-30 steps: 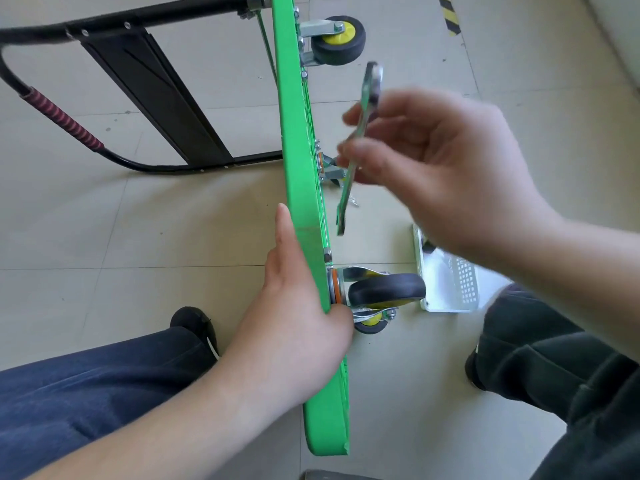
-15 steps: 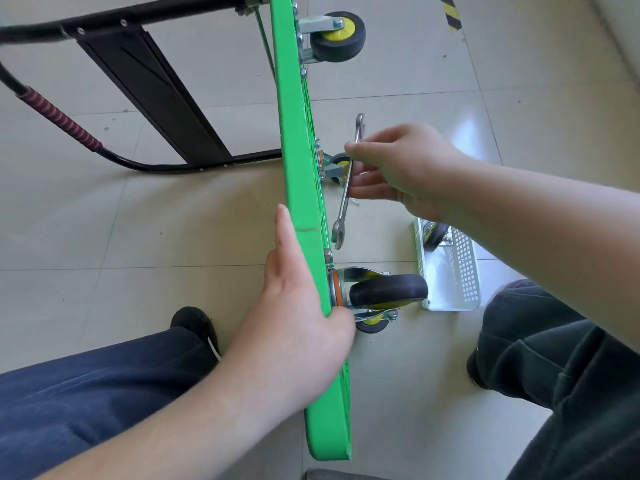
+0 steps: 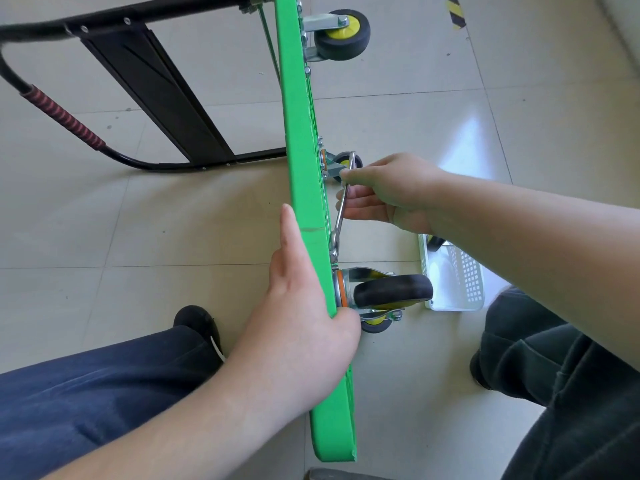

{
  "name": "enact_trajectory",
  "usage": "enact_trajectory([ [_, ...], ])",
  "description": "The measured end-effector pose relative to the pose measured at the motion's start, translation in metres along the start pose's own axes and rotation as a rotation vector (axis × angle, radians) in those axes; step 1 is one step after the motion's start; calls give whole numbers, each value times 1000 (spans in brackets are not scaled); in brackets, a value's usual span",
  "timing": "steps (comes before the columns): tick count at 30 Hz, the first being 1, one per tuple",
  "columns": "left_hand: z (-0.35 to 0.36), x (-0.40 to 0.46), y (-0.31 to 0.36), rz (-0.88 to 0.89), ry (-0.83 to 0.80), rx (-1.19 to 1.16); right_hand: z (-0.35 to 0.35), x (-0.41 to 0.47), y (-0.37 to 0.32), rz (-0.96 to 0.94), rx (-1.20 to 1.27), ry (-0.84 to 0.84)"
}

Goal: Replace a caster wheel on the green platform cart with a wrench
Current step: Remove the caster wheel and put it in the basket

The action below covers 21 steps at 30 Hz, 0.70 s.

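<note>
The right hand (image 3: 391, 192) has lowered the wrench (image 3: 341, 209), fingers pinching its shank, onto a bolt above the lower-centre caster wheel (image 3: 393, 292) (left hand (image 3: 301, 306) grips the cart (image 3: 304, 168)); next, turn it.

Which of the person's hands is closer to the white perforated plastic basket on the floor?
Right. The right hand holds the wrench just up-left of the basket; the left hand grips the green cart deck, farther away.

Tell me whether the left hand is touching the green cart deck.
Touching. The head view shows the left hand gripping the edge of the green cart deck, thumb along the top face, fingers wrapped behind it.
</note>
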<state>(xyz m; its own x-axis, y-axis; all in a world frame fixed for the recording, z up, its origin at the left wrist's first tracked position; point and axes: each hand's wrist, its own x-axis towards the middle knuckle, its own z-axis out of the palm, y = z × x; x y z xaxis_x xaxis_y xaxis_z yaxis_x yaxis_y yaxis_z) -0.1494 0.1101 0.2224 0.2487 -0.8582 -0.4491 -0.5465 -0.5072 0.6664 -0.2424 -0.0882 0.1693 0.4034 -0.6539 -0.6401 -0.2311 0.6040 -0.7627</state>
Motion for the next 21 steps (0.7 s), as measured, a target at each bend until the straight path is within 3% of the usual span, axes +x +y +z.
enact_trajectory([
  [10, -1, 1, 1, -14, -5, -2, 6, -1, 5, 28, -1, -56],
  [21, -1, 0, 2, -21, -6, -9, 5, -19, -2, -221, -53, 31],
])
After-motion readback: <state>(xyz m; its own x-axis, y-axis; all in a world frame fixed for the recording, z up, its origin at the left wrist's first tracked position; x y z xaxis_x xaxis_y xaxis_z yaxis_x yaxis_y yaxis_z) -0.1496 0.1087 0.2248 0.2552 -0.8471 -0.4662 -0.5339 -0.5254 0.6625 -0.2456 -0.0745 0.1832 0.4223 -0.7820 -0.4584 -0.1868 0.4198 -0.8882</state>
